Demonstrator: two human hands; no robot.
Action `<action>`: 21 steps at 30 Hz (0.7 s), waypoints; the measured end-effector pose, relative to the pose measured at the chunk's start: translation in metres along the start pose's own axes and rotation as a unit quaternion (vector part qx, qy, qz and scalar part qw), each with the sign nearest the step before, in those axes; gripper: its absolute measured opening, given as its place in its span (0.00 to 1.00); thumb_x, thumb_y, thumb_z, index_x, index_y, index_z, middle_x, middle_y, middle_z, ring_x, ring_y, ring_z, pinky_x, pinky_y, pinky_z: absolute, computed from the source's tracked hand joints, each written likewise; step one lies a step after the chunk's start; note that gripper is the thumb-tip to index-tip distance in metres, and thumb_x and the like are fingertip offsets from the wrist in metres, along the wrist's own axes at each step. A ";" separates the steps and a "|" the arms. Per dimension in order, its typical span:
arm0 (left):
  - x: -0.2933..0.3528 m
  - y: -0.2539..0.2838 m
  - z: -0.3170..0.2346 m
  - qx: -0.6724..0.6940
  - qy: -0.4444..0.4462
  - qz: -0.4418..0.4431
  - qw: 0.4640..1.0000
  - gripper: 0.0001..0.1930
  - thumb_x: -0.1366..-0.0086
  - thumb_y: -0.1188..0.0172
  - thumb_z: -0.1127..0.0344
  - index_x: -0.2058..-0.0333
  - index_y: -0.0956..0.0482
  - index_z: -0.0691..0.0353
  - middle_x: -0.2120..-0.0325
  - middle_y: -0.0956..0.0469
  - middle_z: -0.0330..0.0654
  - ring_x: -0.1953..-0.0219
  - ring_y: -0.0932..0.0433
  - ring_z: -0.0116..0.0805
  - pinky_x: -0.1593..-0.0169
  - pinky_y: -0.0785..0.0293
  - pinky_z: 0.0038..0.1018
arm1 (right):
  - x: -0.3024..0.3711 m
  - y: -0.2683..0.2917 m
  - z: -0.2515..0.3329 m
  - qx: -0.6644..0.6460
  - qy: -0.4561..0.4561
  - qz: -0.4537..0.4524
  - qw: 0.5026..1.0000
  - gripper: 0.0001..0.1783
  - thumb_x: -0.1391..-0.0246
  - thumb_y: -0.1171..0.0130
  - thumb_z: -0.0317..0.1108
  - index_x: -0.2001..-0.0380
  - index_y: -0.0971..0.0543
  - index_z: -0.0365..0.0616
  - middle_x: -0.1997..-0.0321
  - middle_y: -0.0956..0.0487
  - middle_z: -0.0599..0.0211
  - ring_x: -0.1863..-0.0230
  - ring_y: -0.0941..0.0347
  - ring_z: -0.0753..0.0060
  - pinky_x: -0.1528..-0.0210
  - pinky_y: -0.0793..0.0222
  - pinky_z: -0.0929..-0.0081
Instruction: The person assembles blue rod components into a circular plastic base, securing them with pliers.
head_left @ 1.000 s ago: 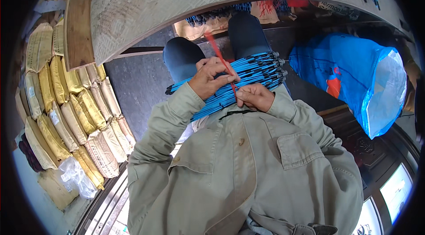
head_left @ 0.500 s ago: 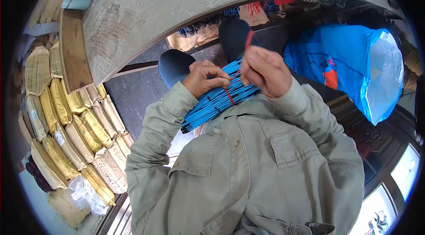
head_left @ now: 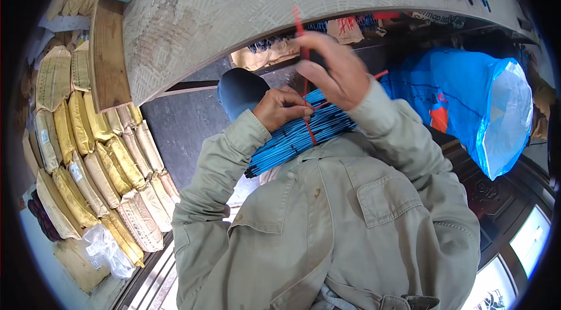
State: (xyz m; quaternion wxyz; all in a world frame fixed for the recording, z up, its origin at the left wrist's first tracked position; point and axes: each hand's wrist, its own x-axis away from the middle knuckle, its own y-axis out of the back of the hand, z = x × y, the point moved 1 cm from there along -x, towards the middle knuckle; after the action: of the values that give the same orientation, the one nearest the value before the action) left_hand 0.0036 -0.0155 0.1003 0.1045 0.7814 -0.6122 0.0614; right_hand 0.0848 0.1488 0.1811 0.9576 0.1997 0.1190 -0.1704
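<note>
Your right hand has moved forward, blurred fingers parted at the red tie, hold unclear, while your left hand pinches it, the blue bundle beneath those fingers looped but seemingly unfastened.

1. Soft daylight leaves the scene fairly bright, and the tabletop looks pale and evenly lit.
2. Glare washes out the white panels at lower right.
3. Deep shadow dims the space beneath the table.
4. Highlights shine on the glossy blue bag.
5. The right hand is blurred; the left hand looks sharper.
6. Fisheye distortion curves the table's edge, and black vignetting swallows the corners.
</note>
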 end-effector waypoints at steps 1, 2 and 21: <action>0.000 0.001 -0.002 -0.012 -0.002 0.009 1.000 0.06 0.49 0.35 0.66 0.71 0.16 0.58 0.76 0.21 0.40 0.70 0.26 0.30 0.64 0.31 0.26 | 0.009 0.016 0.004 0.271 0.082 -0.041 0.958 0.23 0.48 0.44 0.41 0.53 0.30 0.37 0.57 0.25 0.61 0.55 0.29 0.65 0.53 0.36 0.74; 0.000 0.002 -0.004 -0.012 -0.003 0.007 1.000 0.06 0.49 0.35 0.66 0.71 0.16 0.58 0.76 0.21 0.40 0.70 0.26 0.30 0.64 0.31 0.26 | 0.020 0.024 0.005 0.272 0.084 -0.040 0.958 0.23 0.48 0.44 0.41 0.53 0.30 0.37 0.57 0.25 0.61 0.55 0.29 0.65 0.53 0.36 0.74; -0.001 0.014 0.009 0.101 0.073 0.123 0.985 0.07 0.46 0.36 0.70 0.68 0.21 0.63 0.68 0.21 0.37 0.63 0.26 0.23 0.55 0.29 0.24 | 0.097 -0.023 -0.018 0.154 0.062 0.186 0.968 0.04 0.53 0.43 0.33 0.71 0.22 0.52 0.76 0.23 0.65 0.74 0.25 0.63 0.73 0.30 0.68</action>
State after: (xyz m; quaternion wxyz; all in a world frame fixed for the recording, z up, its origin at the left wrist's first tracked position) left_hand -0.0102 -0.0194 0.0926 0.0615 0.7000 -0.6851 0.1920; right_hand 0.1621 0.1092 0.1278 0.9208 0.3738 0.1114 0.0072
